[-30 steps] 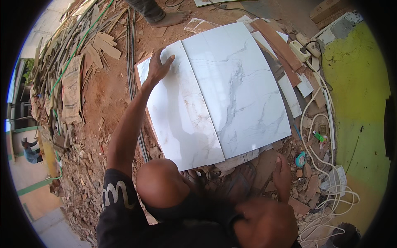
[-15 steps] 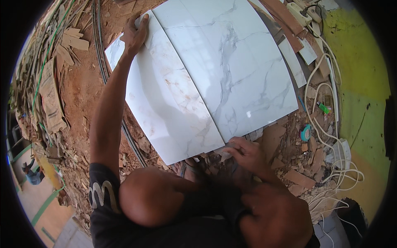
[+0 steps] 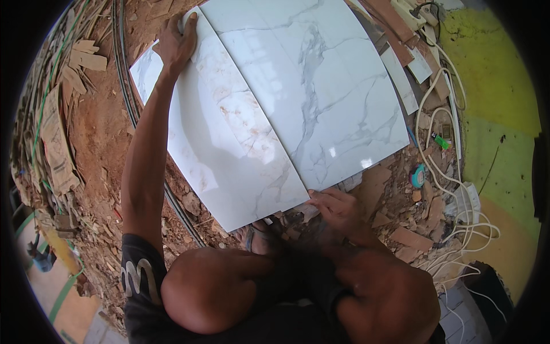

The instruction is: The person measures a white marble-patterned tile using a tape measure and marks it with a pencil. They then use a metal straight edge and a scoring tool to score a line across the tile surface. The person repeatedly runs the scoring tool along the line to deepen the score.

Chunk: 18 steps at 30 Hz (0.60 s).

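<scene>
Head view: the narrow marbled tile (image 3: 229, 132) lies in front of the person, bordering the left side of the wide marbled tile (image 3: 344, 86). Left hand (image 3: 175, 45): placed at the narrow tile's far end, thumb on the face, fingers apart from it; clamping cannot be determined. Right hand (image 3: 337, 207): fingertips at the near corner beside the seam; grip cannot be determined. Right side: teal tape measure (image 3: 418, 176), white cable (image 3: 420, 112). Left side: reddish soil (image 3: 100, 123).
</scene>
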### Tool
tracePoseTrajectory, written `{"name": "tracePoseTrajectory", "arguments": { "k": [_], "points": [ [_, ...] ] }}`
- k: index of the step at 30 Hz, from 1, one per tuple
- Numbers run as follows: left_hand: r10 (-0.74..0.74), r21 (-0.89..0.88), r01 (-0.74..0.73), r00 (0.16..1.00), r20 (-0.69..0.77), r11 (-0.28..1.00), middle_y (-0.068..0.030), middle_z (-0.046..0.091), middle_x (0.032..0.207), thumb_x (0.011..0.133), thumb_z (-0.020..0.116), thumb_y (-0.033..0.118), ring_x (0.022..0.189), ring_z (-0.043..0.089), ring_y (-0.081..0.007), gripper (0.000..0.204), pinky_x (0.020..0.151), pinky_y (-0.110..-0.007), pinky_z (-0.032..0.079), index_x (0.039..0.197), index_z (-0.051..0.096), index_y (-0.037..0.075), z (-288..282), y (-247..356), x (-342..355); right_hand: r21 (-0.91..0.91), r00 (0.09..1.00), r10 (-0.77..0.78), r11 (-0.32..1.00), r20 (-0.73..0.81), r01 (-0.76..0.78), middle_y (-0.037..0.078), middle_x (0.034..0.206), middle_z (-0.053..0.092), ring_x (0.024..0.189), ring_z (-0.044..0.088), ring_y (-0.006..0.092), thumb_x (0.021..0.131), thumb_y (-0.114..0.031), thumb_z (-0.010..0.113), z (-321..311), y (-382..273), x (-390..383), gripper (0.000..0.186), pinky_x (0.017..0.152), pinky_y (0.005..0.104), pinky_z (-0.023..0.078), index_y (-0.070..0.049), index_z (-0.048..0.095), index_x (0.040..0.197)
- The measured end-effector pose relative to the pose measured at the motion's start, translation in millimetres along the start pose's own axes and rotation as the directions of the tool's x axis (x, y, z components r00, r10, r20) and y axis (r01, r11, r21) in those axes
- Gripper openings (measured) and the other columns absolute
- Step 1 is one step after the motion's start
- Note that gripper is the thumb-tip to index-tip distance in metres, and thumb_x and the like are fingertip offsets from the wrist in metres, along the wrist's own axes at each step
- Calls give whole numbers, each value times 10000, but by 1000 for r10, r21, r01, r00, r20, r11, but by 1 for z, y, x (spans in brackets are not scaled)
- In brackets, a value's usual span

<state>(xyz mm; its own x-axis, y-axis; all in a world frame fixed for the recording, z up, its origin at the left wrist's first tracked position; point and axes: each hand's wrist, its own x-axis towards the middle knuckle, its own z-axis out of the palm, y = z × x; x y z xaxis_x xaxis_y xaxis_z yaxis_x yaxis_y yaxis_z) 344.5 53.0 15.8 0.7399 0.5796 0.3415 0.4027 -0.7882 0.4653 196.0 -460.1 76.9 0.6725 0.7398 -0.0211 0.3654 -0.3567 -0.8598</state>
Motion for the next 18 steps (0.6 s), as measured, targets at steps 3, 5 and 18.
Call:
{"name": "tracePoseTrajectory", "arguments": {
  "k": [3, 5, 18],
  "points": [
    [15, 21, -14, 999, -33, 1000, -200, 586, 1395, 983, 560, 596, 1349, 513, -389, 624, 1133, -531, 364, 1404, 628, 141, 0, -9, 1, 48, 992, 114, 992, 46, -116, 97, 950, 745, 685, 690, 162, 884, -3, 757, 1, -2, 3, 285, 586, 277, 543, -61, 776, 1162],
    [-24, 14, 24, 1000, -16, 1000, -173, 586, 1398, 985, 557, 594, 1355, 497, -375, 623, 1119, -591, 315, 1375, 636, 114, -1, -8, -8, -20, 978, 187, 982, 95, -186, 103, 960, 745, 679, 679, 157, 884, 0, 755, -1, -9, 5, 270, 581, 278, 535, -60, 782, 1146],
    [-115, 17, 114, 993, 35, 993, -142, 589, 1337, 1043, 548, 427, 1332, 497, -333, 447, 1048, -570, 332, 1329, 611, 89, -20, 26, -12, 12, 983, 129, 991, 128, -132, 97, 942, 765, 742, 734, 189, 907, -44, 736, -4, -2, 0, 157, 648, 303, 579, -74, 802, 1047]
  ]
}}
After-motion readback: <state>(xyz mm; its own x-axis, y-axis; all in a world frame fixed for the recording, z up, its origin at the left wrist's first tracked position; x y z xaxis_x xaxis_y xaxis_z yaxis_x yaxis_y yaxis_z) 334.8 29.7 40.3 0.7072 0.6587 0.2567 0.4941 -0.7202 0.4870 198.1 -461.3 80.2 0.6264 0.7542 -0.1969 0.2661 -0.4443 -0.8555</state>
